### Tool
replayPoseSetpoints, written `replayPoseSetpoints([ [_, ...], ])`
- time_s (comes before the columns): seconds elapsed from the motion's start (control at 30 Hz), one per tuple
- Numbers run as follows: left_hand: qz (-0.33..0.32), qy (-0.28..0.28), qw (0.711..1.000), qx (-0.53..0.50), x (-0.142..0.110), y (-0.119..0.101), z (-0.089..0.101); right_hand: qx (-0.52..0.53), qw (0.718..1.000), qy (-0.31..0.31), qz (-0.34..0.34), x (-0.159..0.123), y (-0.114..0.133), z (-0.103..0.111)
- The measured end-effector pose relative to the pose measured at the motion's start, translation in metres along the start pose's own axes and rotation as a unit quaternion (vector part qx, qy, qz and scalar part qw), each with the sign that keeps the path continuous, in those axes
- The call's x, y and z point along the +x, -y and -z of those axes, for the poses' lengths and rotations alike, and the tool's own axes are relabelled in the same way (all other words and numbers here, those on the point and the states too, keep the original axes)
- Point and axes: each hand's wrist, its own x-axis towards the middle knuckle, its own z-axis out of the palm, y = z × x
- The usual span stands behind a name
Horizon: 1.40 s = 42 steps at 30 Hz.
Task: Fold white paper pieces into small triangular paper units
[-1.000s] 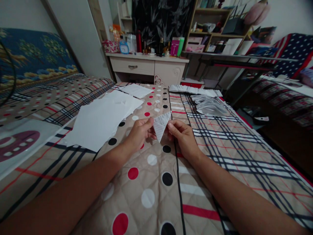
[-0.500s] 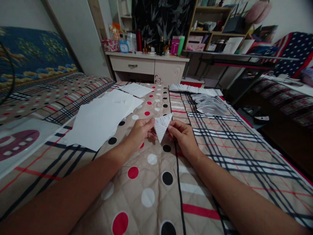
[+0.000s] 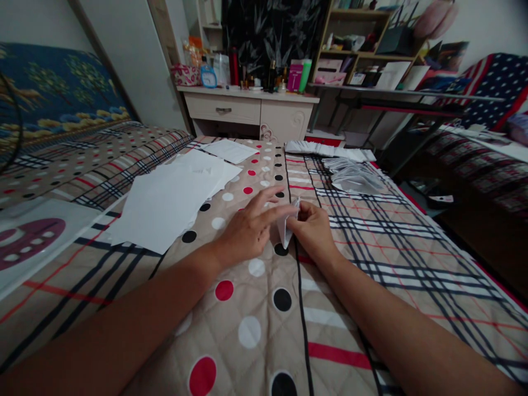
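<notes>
A small folded paper triangle stands on edge above the bedspread, its point downward. My right hand pinches its right side between thumb and fingers. At its left, my left hand has the fingers spread, with one fingertip reaching the paper's upper part. Whether that fingertip presses on the paper or only passes in front, I cannot tell. Left of my hands lies a loose pile of white paper sheets.
Beyond the pile lies another white sheet stack. At the far right of the bed are a row of folded papers and a fanned bundle of them. A plastic bag lies left. A dresser stands beyond the bed.
The paper triangle has turned from showing its printed face to nearly edge-on and shifted slightly right. My left hand has let go of its left corner and opened its fingers.
</notes>
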Motion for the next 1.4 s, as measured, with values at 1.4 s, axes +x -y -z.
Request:
replayPoseSetpoints([
  [1.4,0.211,-0.052,0.964,-0.155,0.003,0.009,0.006,0.085,0.99,0.113,-0.017,-0.004,0.011,0.003],
])
